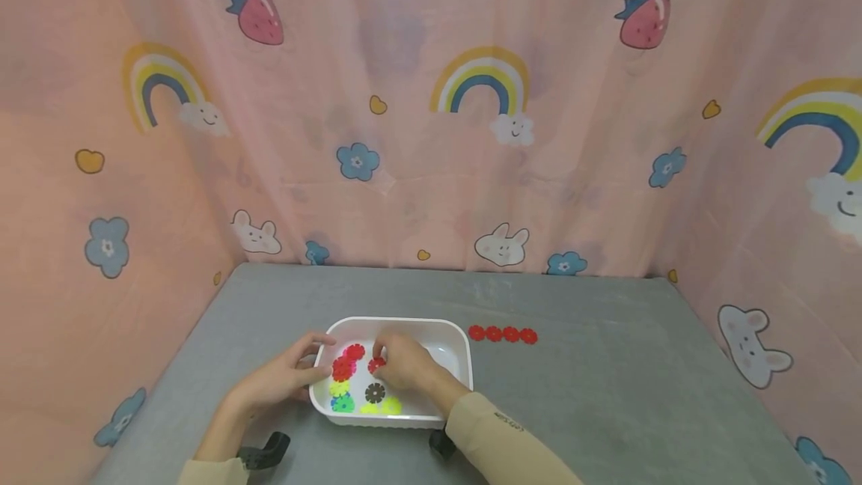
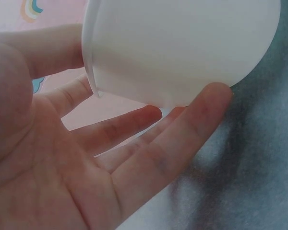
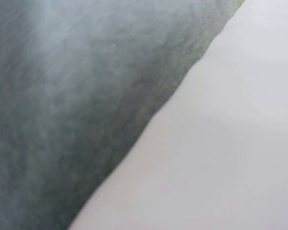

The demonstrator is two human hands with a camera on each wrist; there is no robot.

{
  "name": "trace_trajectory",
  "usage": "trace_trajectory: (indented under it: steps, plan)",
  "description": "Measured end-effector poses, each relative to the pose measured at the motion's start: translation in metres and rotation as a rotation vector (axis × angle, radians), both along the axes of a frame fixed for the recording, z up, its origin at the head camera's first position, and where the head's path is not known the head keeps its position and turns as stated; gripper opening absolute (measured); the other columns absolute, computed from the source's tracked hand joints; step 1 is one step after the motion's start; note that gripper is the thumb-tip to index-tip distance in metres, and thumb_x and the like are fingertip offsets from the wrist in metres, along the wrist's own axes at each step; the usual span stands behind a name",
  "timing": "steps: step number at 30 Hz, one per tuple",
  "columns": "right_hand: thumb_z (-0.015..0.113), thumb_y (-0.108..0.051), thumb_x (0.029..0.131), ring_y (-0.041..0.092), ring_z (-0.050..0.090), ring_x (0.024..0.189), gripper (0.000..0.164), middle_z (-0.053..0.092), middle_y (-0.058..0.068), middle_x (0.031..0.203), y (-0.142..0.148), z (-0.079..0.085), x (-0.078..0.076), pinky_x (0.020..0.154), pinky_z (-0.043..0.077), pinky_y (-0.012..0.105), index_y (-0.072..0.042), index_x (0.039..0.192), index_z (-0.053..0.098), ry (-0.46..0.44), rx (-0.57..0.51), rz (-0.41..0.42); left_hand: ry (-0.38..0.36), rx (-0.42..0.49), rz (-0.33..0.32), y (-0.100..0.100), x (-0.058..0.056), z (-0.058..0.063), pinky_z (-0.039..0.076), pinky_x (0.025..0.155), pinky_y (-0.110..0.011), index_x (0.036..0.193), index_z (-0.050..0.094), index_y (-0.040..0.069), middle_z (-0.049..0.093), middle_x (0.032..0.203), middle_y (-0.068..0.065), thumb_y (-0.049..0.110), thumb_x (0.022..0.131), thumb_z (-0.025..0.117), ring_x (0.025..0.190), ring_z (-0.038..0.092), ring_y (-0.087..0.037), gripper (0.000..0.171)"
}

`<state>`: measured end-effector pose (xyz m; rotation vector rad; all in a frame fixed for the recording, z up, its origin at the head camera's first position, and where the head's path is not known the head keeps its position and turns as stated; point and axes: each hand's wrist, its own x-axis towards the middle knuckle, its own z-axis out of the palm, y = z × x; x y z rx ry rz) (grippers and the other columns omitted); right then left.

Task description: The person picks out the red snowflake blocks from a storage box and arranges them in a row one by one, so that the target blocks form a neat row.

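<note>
A white plastic tray (image 1: 458,331) holds several notched plastic discs, the snowflake kind that slot together. My left hand (image 1: 288,371) grips its left end; in the left wrist view, fingers (image 2: 201,115) reach beneath the white wall with the thumb side up at the rim. Inside the tray, my right hand (image 1: 402,361) pinches a red disc (image 1: 376,365) at its edge, the fingertips partly hiding it. More red discs (image 1: 343,367) lie to its left. Toward the front are a brown disc (image 1: 375,393), a green disc (image 1: 343,403) and yellow discs (image 1: 390,405).
Right of the tray, several red discs (image 1: 511,334) lie in a row on the grey table (image 1: 606,388). A pink patterned curtain (image 1: 431,193) encloses the table's back and sides. Black wrist straps (image 1: 266,451) show near the sleeves. The tray's wall fills much of the right wrist view.
</note>
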<state>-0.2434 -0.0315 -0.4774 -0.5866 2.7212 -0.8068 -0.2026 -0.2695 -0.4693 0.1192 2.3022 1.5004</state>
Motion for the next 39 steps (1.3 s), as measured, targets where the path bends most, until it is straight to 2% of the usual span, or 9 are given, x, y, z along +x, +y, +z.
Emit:
trace_trajectory:
  steps: [5,12,20,27,35,39]
  plan:
    - [0.081,-0.011,0.085,0.013,0.050,0.075,0.020,0.053,-0.003,0.080,0.001,0.000,0.002,0.067,0.045,0.027,-0.015,0.095,0.064,-0.028,-0.012,-0.007,-0.007,-0.003,0.010,0.001,0.000,0.001,0.060,0.083,-0.044,0.144,0.044,0.013,0.033,0.155,-0.029,0.024,0.097,0.069,0.125,0.054,-0.041,0.054]
    - [0.081,-0.010,0.085,0.014,0.052,0.071,0.024,0.053,-0.002,0.080,0.001,0.003,0.007,0.063,0.047,0.028,-0.015,0.095,0.059,-0.067,-0.053,-0.023,0.005,-0.007,-0.014,0.000,0.000,0.001,0.060,0.082,-0.044,0.146,0.040,0.011,0.032,0.153,-0.032,0.023,0.099,0.067,0.119,0.058,-0.038,0.056]
    - [0.078,-0.008,0.087,0.014,0.053,0.071,0.021,0.055,-0.003,0.079,0.003,0.003,0.010,0.062,0.047,0.027,-0.016,0.096,0.060,-0.073,-0.070,-0.006,0.003,-0.014,-0.004,0.002,0.000,0.001,0.060,0.082,-0.045,0.145,0.042,0.011,0.032,0.154,-0.031,0.022,0.098,0.068,0.126,0.052,-0.046,0.055]
    - [0.074,-0.003,0.087,0.014,0.054,0.067,0.019,0.057,-0.003,0.076,0.010,0.004,0.016,0.056,0.047,0.025,-0.015,0.095,0.062,-0.090,-0.149,-0.003,-0.017,-0.017,0.013,0.003,0.002,0.002,0.060,0.083,-0.044,0.144,0.044,0.014,0.033,0.155,-0.025,0.022,0.097,0.068,0.131,0.048,-0.047,0.053]
    - [0.071,-0.003,0.086,0.014,0.055,0.066,0.020,0.059,0.000,0.078,0.021,0.018,0.022,0.055,0.046,0.026,-0.018,0.096,0.063,-0.112,-0.198,0.006,-0.005,-0.021,0.014,0.003,0.003,0.002,0.060,0.083,-0.045,0.144,0.043,0.012,0.031,0.155,-0.028,0.023,0.097,0.069,0.130,0.048,-0.049,0.055]
    - [0.073,-0.006,0.088,0.013,0.056,0.067,0.019,0.060,-0.002,0.077,0.030,0.028,0.025,0.058,0.048,0.024,-0.019,0.097,0.063,-0.082,-0.217,0.027,-0.006,-0.035,0.029,0.004,0.003,0.002,0.060,0.085,-0.043,0.144,0.044,0.014,0.033,0.155,-0.023,0.025,0.095,0.071,0.129,0.049,-0.045,0.057]
